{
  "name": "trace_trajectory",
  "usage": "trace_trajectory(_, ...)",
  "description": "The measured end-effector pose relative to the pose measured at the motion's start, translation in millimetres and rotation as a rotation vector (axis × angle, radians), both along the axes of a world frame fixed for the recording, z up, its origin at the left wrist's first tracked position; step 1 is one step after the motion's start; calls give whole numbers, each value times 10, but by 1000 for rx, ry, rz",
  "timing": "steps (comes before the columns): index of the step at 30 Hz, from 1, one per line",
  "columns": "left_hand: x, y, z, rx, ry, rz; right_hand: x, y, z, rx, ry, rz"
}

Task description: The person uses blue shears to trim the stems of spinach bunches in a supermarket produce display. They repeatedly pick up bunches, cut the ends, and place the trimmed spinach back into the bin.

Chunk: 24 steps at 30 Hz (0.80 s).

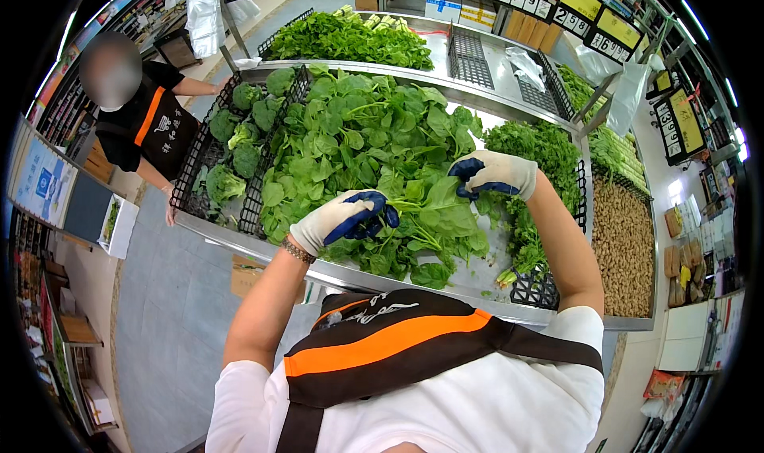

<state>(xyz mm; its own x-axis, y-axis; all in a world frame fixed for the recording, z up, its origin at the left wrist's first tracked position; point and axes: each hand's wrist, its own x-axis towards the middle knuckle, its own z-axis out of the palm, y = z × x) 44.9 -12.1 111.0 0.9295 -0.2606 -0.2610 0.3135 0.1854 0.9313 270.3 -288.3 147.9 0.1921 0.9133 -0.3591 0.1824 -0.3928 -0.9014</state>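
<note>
A big heap of broad-leaved greens, much like spinach [358, 127], covers the middle of the metal display counter. My left hand [344, 218], in a white glove with blue coated fingers, is closed around the stems of a leafy sprig [442, 206] raised over the front of the heap. My right hand [495, 174], gloved the same way, has curled fingers pinched at the edge of that sprig's large leaf. Its fingertips are partly hidden by the glove. The stems point toward my left hand and the leaves toward my right.
Broccoli [247, 160] fills a black crate at the left, beside a co-worker in a dark apron [171, 131]. Feathery green herbs [537, 159] lie to the right, then a bin of brown ginger-like pieces [625, 246]. The metal counter edge [342, 278] runs before my body. Plastic bags [629, 99] hang above.
</note>
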Motion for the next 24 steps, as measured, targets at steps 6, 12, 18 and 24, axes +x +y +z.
trace_trajectory(6,14,5,-254,3,84,213,-462,156,271,-66,-1028,-282)
trace_trajectory(12,92,-167,-423,161,-132,188,-975,654,81,193,-980,48)
trace_trajectory(18,-35,-164,-368,491,-151,211,-1011,857,-588,118,-898,34)
trace_trajectory(24,-139,-145,-343,394,-80,210,-1136,869,-298,79,-738,117)
